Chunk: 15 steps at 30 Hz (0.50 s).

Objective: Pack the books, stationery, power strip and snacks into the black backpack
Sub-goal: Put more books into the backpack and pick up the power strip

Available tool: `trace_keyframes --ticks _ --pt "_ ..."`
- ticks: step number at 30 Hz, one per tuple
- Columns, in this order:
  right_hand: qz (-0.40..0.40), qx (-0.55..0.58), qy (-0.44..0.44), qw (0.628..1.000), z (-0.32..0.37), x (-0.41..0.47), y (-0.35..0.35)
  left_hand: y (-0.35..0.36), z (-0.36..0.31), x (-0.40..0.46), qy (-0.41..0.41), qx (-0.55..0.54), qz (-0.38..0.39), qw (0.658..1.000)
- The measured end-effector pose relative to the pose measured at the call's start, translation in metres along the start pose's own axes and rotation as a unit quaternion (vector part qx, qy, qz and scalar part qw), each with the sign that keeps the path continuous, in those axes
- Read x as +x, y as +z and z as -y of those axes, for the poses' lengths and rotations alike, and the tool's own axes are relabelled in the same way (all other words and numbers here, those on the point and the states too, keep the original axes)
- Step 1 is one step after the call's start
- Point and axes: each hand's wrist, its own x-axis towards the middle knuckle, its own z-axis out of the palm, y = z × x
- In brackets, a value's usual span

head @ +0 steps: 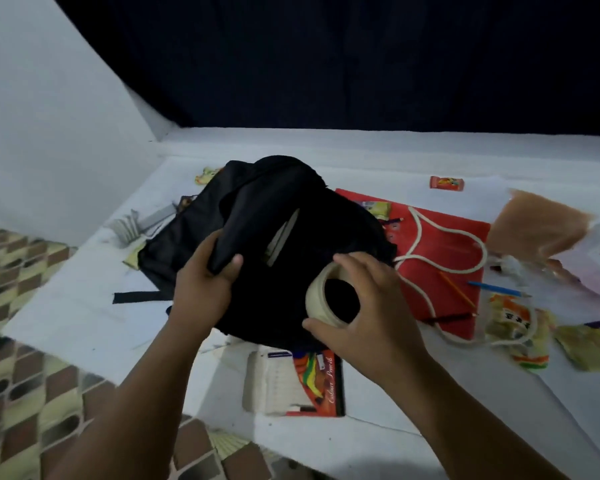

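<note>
Backpack of black fabric (257,237) lay on the white sheet (84,323), past a colour-pencil box (321,382). At its near edge, the right hand (364,306) curled round a cream tape roll (321,299), while the left hand (205,285) gripped the bag's flap. Beyond lay a red rope-handled bag (440,244) and a small red snack packet (446,183).

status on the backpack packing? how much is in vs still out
Early to midway. Done: a book edge shows inside the black backpack. In hand: left hand grips the flap open, right hand holds a tape roll at the opening. Left: colour pencil box, pencils, blue pen, snack packets, red bag, grey item beside the backpack.
</note>
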Motion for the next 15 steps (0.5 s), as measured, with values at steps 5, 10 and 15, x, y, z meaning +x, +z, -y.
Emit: trace_keyframes --ticks 5,10,15 --pt "0.039 -0.003 -0.058 0.998 0.022 0.034 0.029 -0.021 -0.009 0.003 0.029 -0.048 -0.01 0.998" --pt "0.132 0.041 -0.071 0.988 0.038 0.074 0.072 -0.036 -0.015 0.014 0.05 -0.044 -0.002 0.998" --pt "0.204 0.107 -0.038 0.972 0.029 0.085 0.112 -0.045 -0.009 0.024 0.029 -0.066 -0.008 0.997"
